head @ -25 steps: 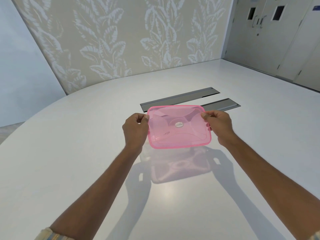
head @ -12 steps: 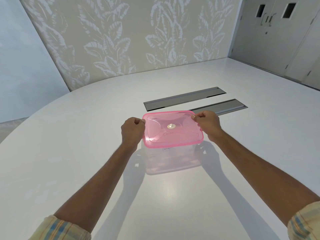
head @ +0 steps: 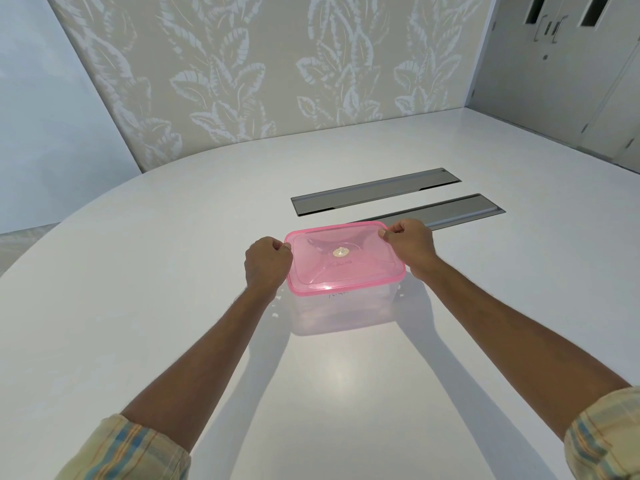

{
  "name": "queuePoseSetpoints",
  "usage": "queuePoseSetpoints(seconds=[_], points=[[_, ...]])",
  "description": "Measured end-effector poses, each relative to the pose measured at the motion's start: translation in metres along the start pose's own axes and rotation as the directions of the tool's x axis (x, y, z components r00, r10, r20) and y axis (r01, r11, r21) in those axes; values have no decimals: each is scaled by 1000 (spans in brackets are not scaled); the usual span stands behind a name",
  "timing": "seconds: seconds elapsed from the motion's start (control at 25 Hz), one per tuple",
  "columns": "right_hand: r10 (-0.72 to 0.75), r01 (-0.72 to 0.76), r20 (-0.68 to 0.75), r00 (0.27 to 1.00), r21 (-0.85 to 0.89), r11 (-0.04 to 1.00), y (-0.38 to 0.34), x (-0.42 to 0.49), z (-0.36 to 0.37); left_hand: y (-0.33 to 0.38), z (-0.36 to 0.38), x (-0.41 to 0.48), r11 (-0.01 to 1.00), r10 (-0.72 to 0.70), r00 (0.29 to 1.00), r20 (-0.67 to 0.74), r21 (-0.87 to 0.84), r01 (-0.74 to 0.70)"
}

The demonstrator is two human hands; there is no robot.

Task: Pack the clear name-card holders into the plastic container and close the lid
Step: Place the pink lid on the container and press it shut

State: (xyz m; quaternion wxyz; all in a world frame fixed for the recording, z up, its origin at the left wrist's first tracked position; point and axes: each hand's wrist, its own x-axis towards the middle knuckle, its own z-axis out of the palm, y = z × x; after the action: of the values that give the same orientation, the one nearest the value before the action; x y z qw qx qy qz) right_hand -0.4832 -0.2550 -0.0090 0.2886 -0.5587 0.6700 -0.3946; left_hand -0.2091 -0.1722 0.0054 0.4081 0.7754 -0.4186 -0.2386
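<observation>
A translucent pink lid (head: 344,258) lies flat on top of a clear plastic container (head: 343,306) standing on the white table (head: 138,306). My left hand (head: 266,266) pinches the lid's left edge. On the far right corner of the lid, my right hand (head: 410,242) pinches the rim. Through the clear wall the contents show only as faint shapes, and I cannot make out the name-card holders. Some handwriting marks the container's front wall.
Two grey recessed cable slots (head: 375,190) run across the table just behind the container. A leaf-patterned wall (head: 259,81) stands behind the table, and grey doors (head: 554,64) are at the back right.
Both hands have lowered the pink lid from a tilted, raised position down onto the container, where it now lies level on the rim.
</observation>
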Motion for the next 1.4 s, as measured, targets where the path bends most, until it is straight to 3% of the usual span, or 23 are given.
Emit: queuePoseSetpoints(seconds=[0.52, 1.12, 1.4], points=[[-81, 75, -33, 996, -167, 983, 0, -8, 11, -6, 7, 7, 995, 18, 1000, 1, 100, -18], [-93, 84, -118, 989, -80, 993, 1, -6, 15, -8, 5, 13, 1000, 6, 1000, 12, -9, -6], [-99, 89, -100, 990, -101, 991, 1, -5, 18, -9, 5, 15, 1000, -4, 1000, -1, 23, 4]])
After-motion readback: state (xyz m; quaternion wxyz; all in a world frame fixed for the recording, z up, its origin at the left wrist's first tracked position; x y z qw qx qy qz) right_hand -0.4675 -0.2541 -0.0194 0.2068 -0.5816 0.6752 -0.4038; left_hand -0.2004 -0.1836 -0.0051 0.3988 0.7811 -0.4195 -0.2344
